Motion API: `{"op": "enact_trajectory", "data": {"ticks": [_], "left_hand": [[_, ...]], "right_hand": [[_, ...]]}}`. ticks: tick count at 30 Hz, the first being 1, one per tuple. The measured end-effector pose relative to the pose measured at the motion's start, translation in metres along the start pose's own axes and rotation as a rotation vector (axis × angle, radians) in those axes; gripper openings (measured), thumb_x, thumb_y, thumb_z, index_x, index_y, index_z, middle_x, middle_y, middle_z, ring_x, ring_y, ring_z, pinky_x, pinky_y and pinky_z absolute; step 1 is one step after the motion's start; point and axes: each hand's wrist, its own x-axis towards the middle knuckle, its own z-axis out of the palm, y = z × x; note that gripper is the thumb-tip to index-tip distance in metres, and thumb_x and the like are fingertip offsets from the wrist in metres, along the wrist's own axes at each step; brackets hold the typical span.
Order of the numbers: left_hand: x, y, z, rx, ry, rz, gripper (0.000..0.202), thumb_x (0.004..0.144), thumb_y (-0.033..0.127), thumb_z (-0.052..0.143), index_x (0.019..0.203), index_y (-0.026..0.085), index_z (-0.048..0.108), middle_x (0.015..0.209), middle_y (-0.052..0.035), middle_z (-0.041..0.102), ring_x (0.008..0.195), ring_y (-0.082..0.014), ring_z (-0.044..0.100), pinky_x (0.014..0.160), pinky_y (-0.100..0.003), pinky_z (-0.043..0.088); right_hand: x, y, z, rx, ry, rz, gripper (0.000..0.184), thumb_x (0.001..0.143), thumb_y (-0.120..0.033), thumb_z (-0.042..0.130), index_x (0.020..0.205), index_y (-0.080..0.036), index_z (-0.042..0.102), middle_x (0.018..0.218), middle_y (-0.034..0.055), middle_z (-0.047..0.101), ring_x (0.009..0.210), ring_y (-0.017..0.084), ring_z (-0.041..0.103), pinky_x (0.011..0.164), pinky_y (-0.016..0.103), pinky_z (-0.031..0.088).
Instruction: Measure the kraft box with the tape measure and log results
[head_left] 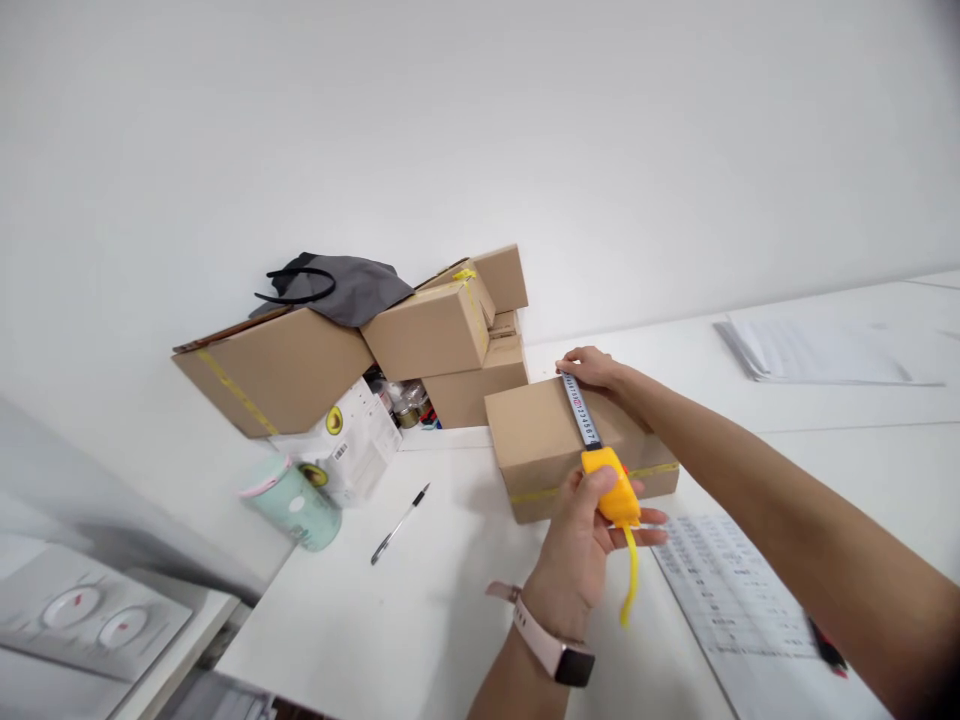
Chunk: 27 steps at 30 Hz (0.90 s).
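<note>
Left wrist nearest: watch (555, 650) on a pale pink band, band tail sticking out. Bottom left corner: white carton (97, 615) with two round prints, on a lower surface beside the table (360, 630).

Left hand (576, 545), palm up, grips the yellow tape measure (613, 488), thumb on top of the case, other fingers beneath and partly spread. Yellow strap (631, 580) dangles off its near end. Printed sheet (724, 600) lies right of that hand; a black-and-red object (829, 645) sits on it, partly behind the right forearm, type unclear.

Blade (579, 412) is pulled out across the top of a closed cardboard box (529, 425), near edge to far edge. Yellow packing tape runs along the box's near side. Right hand (590, 366) at the far edge, fingertips closed on the blade's end.

Left of box: pen (400, 523) flat on table. Farther left, mint cup (296, 508) with pink rim, tilted, near a white box (356, 445) with avocado pictures.

Behind: piled cardboard boxes (424, 335), grey cloth bag (349, 285) with black handle on top. Far right, paper stack (817, 350). White wall (480, 130) at back.
</note>
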Motion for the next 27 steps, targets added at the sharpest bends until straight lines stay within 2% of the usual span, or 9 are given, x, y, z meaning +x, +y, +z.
{"op": "enact_trajectory", "data": {"ticks": [3,6,10,15,22,27], "left_hand": [[0.005,-0.002,0.007,-0.03,0.011,-0.024,0.059,0.064,0.055,0.081,0.103,0.016,0.059,0.1,-0.0093,0.067,0.069,-0.0217,0.072,0.064,-0.034,0.058],[0.003,-0.011,0.016,-0.053,0.012,-0.027,0.061,0.063,0.055,0.08,0.104,0.017,0.056,0.102,-0.0086,0.066,0.068,-0.022,0.072,0.063,-0.034,0.058],[-0.002,-0.025,0.031,-0.088,0.004,-0.024,0.057,0.065,0.053,0.078,0.107,0.02,0.056,0.103,-0.0072,0.063,0.071,-0.0221,0.071,0.065,-0.035,0.057],[-0.004,-0.036,0.046,-0.108,0.063,-0.01,0.056,0.067,0.051,0.076,0.11,0.023,0.056,0.106,-0.0078,0.062,0.07,-0.0209,0.07,0.065,-0.036,0.056],[-0.009,-0.031,0.046,-0.07,0.078,-0.016,0.059,0.063,0.054,0.078,0.108,0.022,0.057,0.103,-0.0059,0.06,0.071,-0.0215,0.069,0.06,-0.033,0.055],[-0.003,-0.026,0.035,-0.074,0.078,-0.011,0.06,0.063,0.057,0.079,0.104,0.019,0.058,0.1,-0.0063,0.063,0.069,-0.0211,0.071,0.06,-0.031,0.056]], "right_hand": [[0.004,0.012,0.007,-0.005,-0.004,0.029,0.034,0.085,-0.051,0.06,0.071,-0.022,0.071,0.077,0.0059,0.072,0.086,0.025,0.065,0.085,0.036,0.046],[0.004,0.018,0.009,0.005,-0.035,0.016,0.038,0.084,-0.056,0.061,0.067,-0.022,0.069,0.073,0.0037,0.07,0.078,0.022,0.064,0.074,0.031,0.045],[0.002,0.018,0.008,0.017,-0.073,-0.004,0.039,0.083,-0.057,0.06,0.071,-0.022,0.072,0.075,0.003,0.07,0.077,0.021,0.063,0.071,0.029,0.043],[0.0,0.017,0.007,0.017,-0.1,0.003,0.037,0.083,-0.056,0.061,0.076,-0.023,0.074,0.077,0.0027,0.071,0.074,0.02,0.062,0.069,0.029,0.042],[-0.002,0.014,0.004,0.041,-0.084,0.028,0.03,0.082,-0.051,0.064,0.075,-0.024,0.074,0.08,0.0032,0.072,0.08,0.022,0.064,0.074,0.033,0.043],[-0.008,0.008,0.001,0.102,-0.067,0.044,0.032,0.075,-0.054,0.074,0.066,-0.023,0.071,0.075,0.0039,0.072,0.085,0.026,0.065,0.08,0.034,0.045]]}}
